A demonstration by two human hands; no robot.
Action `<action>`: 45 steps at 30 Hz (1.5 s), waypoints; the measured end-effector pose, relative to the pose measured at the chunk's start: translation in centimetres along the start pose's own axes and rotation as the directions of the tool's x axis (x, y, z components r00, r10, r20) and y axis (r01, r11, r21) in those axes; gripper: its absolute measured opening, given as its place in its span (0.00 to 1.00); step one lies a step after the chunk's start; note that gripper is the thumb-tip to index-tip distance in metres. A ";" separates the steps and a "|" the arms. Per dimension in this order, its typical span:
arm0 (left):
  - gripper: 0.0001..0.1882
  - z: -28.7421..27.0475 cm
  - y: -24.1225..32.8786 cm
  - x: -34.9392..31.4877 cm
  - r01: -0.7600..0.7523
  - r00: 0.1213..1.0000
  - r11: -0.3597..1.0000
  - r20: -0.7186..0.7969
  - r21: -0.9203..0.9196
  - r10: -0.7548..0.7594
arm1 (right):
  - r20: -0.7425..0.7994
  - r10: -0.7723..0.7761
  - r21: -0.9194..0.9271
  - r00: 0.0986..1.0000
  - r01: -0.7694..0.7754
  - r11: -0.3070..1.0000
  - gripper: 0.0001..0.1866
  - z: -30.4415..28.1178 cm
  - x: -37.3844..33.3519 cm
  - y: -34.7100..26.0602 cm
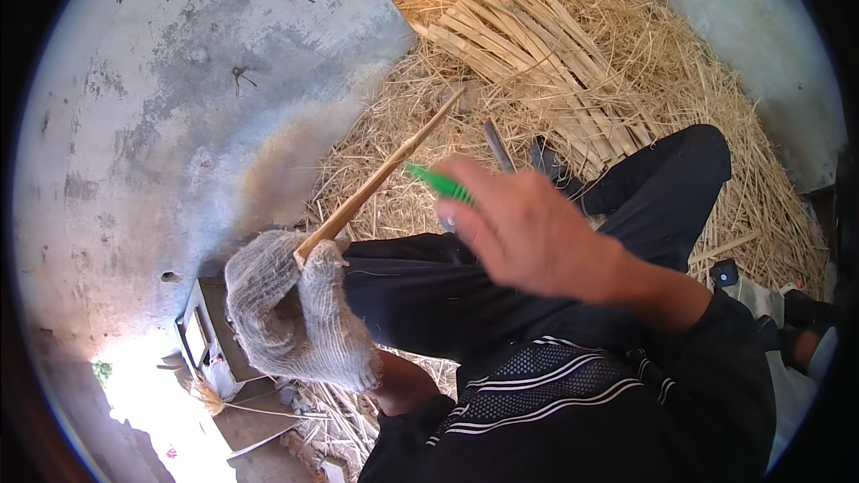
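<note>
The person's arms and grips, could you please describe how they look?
The left grip wears a loose, pale grey knitted glove with a ribbed cuff; the right grip is ungloved. Black sleeves leave part of each forearm bare.

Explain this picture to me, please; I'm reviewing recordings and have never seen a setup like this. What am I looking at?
There is no machine here, only a person wearing a camera on the head. This single picture comes from that camera, looking down; its wide lens bends straight edges and darkens the corners. The dark trousers and the forearms are the wearer's own.

The left hand, in a pale knitted glove, grips a narrow wooden strip that slants up and away. The bare right hand holds a green object, slightly blurred, so I can't say exactly what it is.

Beyond the legs, loose straw-like material covers the ground, with a pile of wooden strips on it. A stained wall stands at left.
</note>
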State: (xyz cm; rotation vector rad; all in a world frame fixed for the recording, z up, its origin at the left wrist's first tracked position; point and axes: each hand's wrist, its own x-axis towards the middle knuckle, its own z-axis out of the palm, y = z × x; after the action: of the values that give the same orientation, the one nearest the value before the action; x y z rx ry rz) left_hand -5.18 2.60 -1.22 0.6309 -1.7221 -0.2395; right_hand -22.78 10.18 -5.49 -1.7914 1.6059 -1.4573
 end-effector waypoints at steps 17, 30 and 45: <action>0.11 1.5 1.0 -1.4 0.081 0.990 0.985 -0.102 -0.154 -0.097 | 0.089 0.301 -0.147 0.949 -0.287 0.947 0.12 2.0 -1.4 3.5; 0.08 1.3 0.2 -0.8 0.007 0.997 0.997 -0.080 -0.076 -0.013 | -0.064 -0.002 -0.137 0.998 -0.007 0.991 0.13 3.5 -0.3 1.9; 0.05 1.4 0.2 0.3 0.223 0.947 0.974 -0.225 -0.049 -0.229 | 0.032 0.168 -0.316 0.985 -0.149 0.937 0.14 3.4 0.7 4.0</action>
State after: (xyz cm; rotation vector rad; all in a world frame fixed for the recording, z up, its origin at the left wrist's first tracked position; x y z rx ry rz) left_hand -6.61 2.43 -1.24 0.8083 -1.4229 -0.3337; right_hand -22.19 7.05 -9.74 -1.7933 1.9897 -1.1165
